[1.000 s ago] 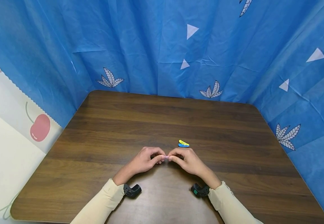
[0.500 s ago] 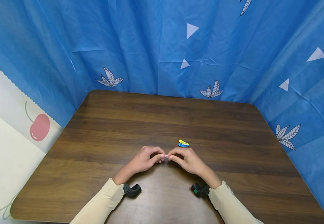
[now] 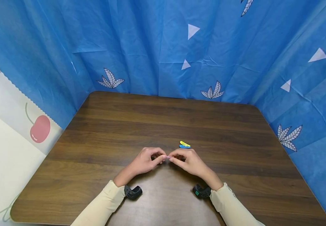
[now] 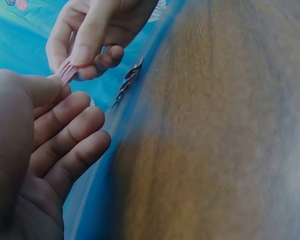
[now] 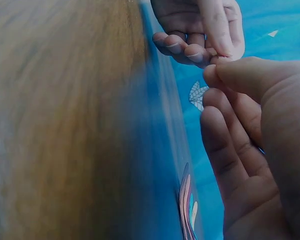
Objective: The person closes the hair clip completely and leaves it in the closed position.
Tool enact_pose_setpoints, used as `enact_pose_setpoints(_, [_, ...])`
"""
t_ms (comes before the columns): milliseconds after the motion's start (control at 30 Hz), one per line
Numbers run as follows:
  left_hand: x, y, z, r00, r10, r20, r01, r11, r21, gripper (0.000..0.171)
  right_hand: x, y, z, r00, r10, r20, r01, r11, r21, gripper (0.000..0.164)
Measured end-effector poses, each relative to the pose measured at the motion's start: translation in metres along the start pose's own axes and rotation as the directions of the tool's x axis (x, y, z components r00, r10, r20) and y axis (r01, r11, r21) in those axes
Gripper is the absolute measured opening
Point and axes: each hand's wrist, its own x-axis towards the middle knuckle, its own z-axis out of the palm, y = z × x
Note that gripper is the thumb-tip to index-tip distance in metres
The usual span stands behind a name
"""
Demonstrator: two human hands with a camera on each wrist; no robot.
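Observation:
A small pink snap hair clip (image 3: 168, 157) is stretched between the fingertips of both hands. My left hand (image 3: 148, 160) pinches one end with thumb and index finger. The other end sits between the thumb and index finger of my right hand (image 3: 187, 161). In the left wrist view, the pink clip (image 4: 66, 71) shows slim parallel strips, its ends covered by fingers. In the right wrist view, the fingers hide nearly all of it. Just beyond my right hand, a yellow snap hair clip (image 3: 184, 143) and a blue one (image 3: 184, 146) lie on the table, side by side.
The brown wooden table (image 3: 118, 119) has rounded corners. A blue curtain (image 3: 140, 47) with leaf and triangle prints hangs along its back and right sides. Pale cloth with a cherry print (image 3: 40, 128) hangs at the left. Each wrist wears a black band (image 3: 133, 192).
Both hands stay almost where they were. The pink hair clip has turned slightly between the fingertips, and a bit more of it shows by the right hand.

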Motion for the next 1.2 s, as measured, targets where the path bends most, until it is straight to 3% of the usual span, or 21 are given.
enact_pose_setpoints(300, [-0.001,0.003,-0.001,0.998,-0.056,0.023,0.057,0.998,-0.01,0.021,0.001,-0.002,-0.002,0.997,-0.045,-0.055,0.044,0.999,-0.025,0.012])
enact_pose_setpoints(600, [-0.001,0.003,-0.001,0.997,-0.073,0.025,0.073,0.997,0.001,0.019,0.005,-0.028,-0.009,0.993,-0.089,-0.072,0.088,0.996,-0.014,0.012])
enact_pose_setpoints(900, [0.0,0.004,-0.002,0.996,-0.08,0.027,0.081,0.997,-0.01,0.016,0.001,-0.002,0.001,0.986,-0.135,-0.101,0.133,0.991,-0.02,0.015])
enact_pose_setpoints(1200, [0.0,0.003,-0.002,0.997,-0.063,0.031,0.063,0.998,0.012,0.016,0.002,-0.001,0.002,0.975,-0.176,-0.133,0.179,0.984,0.007,0.015])
